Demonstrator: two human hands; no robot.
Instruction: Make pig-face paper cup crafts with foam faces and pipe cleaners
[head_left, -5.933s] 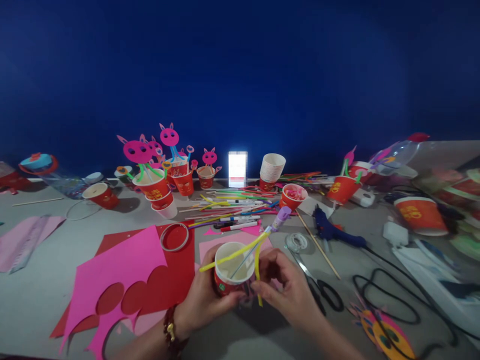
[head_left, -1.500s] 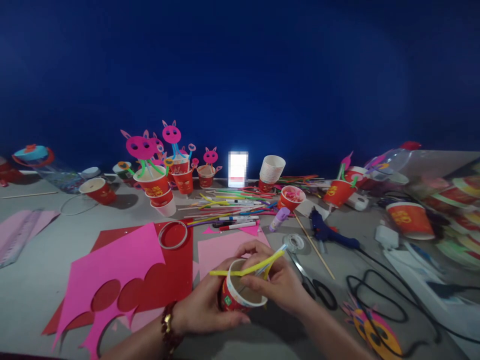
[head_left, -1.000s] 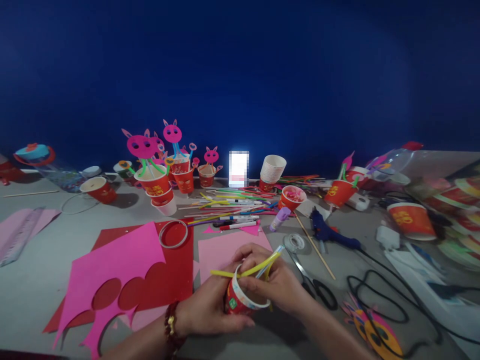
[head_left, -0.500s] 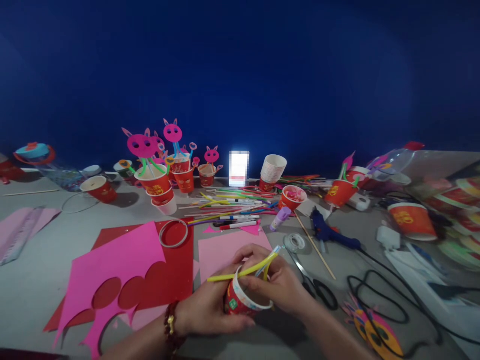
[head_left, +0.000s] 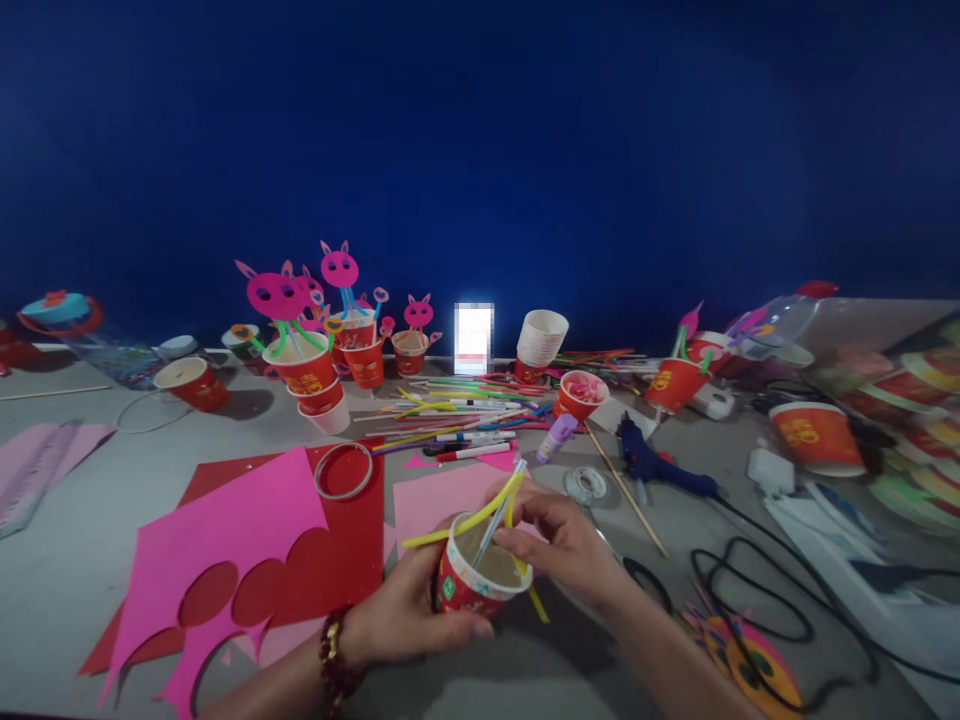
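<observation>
My left hand (head_left: 409, 610) is closed round a red paper cup (head_left: 480, 598) with a patterned white rim, tilted so that its inside shows. A pale, thin straw (head_left: 491, 530) slants up out of the cup. Bent yellow strips, which look like pipe cleaners (head_left: 469, 523), meet at its top; one arm crosses the rim to the left and the other hangs down over the right side. My right hand (head_left: 551, 530) pinches the straw and a yellow strip at the cup's mouth, its fingertips partly hidden behind them.
Pink paper with round cutouts (head_left: 225, 520) and red paper (head_left: 352, 530) lie to the left. A glue gun (head_left: 660, 465), its cord, and a tape roll (head_left: 585, 485) are on the right. Behind stand decorated cups (head_left: 307, 378), stacked cups (head_left: 541, 340) and several scattered markers and sticks.
The straw with its yellow strips has become more upright and moved left into the cup. The right-hand strip now hangs outside the rim. My right hand has shifted, exposing more of the cup's inside.
</observation>
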